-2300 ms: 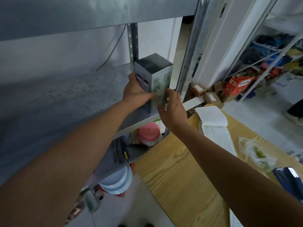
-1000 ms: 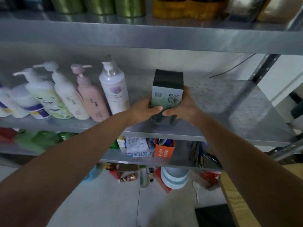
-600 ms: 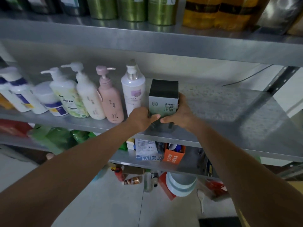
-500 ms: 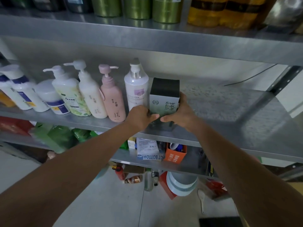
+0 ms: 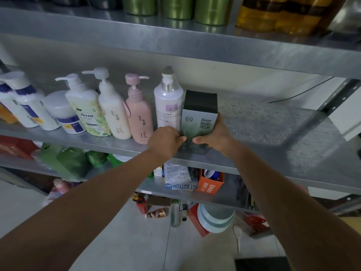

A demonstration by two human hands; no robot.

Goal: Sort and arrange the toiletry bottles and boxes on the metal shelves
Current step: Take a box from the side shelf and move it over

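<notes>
- The fingers (image 5: 180, 138) of the left hand (image 5: 164, 142) and those of the right hand (image 5: 215, 136) were pinching the lower part of a tall dark-topped box (image 5: 199, 120) from either side, thumbs on its front face.
- Under the fingers ran the middle metal shelf (image 5: 273, 137), bare to the right of them; the box seemed to stand on it near the front edge, though its base was partly hidden by the hands.
- Left of the fingers stood a row of pump bottles: a white bottle with a lilac label (image 5: 169, 102) just beside or touching the box, then a pink bottle (image 5: 139, 114), a cream bottle (image 5: 113, 112) and a green-leaf bottle (image 5: 87, 112).
- Above the fingers, the upper shelf carried green canisters (image 5: 176, 6).
- Below the fingers, a lower shelf held an orange carton (image 5: 210, 187).
- The step in hand looked like closing the box up against the end of the row. The next move probably called for squaring its face to the front, then loosening both grips without nudging the neighbouring bottle.
</notes>
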